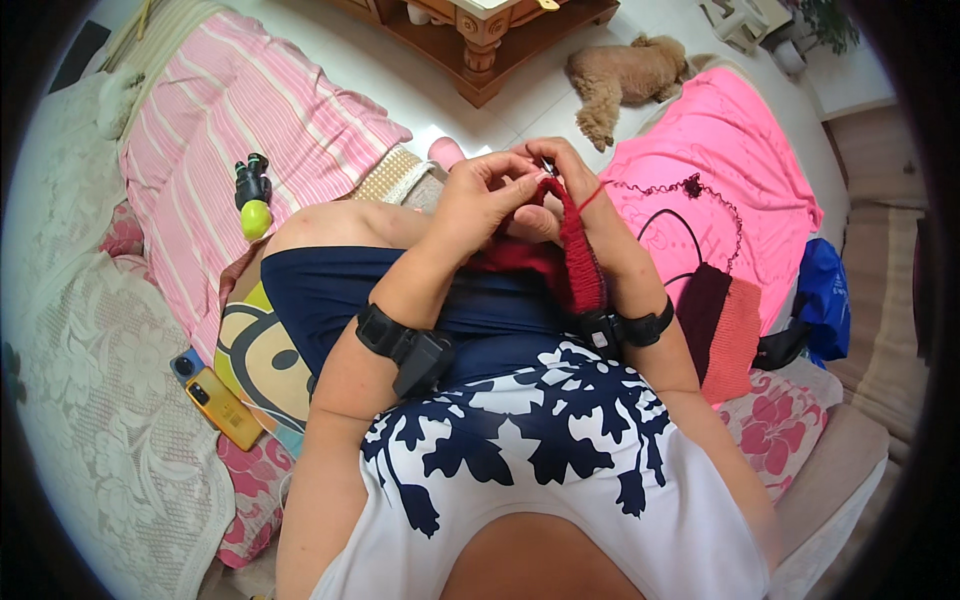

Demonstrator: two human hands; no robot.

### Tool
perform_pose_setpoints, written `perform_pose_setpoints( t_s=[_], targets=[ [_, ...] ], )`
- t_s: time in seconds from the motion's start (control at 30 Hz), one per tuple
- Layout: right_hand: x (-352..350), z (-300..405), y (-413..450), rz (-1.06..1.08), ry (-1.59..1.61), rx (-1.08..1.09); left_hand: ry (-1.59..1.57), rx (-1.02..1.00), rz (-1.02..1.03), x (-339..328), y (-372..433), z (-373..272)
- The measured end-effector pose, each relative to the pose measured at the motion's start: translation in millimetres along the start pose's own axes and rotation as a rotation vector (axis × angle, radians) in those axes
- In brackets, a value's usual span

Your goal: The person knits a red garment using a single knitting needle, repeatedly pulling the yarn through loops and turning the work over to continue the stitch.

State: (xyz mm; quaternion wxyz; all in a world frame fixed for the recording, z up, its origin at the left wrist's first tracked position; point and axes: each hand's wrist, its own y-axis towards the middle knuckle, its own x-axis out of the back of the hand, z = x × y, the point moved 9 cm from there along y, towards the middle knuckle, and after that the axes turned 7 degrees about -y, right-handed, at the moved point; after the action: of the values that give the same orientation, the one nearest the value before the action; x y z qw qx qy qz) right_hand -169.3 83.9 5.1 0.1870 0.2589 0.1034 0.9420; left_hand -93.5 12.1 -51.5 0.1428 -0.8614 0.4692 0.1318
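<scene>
Both of my hands are raised over my lap around a piece of red knitting (581, 255). With bent fingers, my left hand (480, 195) pinches the work near its upper edge. My right hand (574, 176) curls round the same edge, its fingertips close to those of the left. Between them shows the shiny tip of a slim metal needle or hook (550, 166); the rest of it is hidden. A strand of red yarn (592, 196) crosses the right hand. The knitting's lower part hangs over my navy skirt (495, 315).
A dark and coral knitted piece (724, 330) lies at my right, below a dark beaded cord (731, 214) on pink cloth (772, 150). Two phones, one yellow (225, 405), lie at my left near a toy (253, 195). A dog (630, 75) rests beside the wooden table (480, 60).
</scene>
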Motion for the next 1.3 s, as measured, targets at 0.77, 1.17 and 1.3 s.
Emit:
perform_pose_setpoints(
  t_s=[0.77,1.17,1.3],
  targets=[
    [-1,-3,7,-0.023,-0.05,0.002,0.173,-0.037,0.062,0,1,0],
    [26,21,13,0.02,-0.177,0.088,-0.379,0.15,-0.027,12,-2,0],
    [10,-2,12,-0.056,-0.295,0.173,-0.299,0.001,-0.044,11,3,3]
  ],
)
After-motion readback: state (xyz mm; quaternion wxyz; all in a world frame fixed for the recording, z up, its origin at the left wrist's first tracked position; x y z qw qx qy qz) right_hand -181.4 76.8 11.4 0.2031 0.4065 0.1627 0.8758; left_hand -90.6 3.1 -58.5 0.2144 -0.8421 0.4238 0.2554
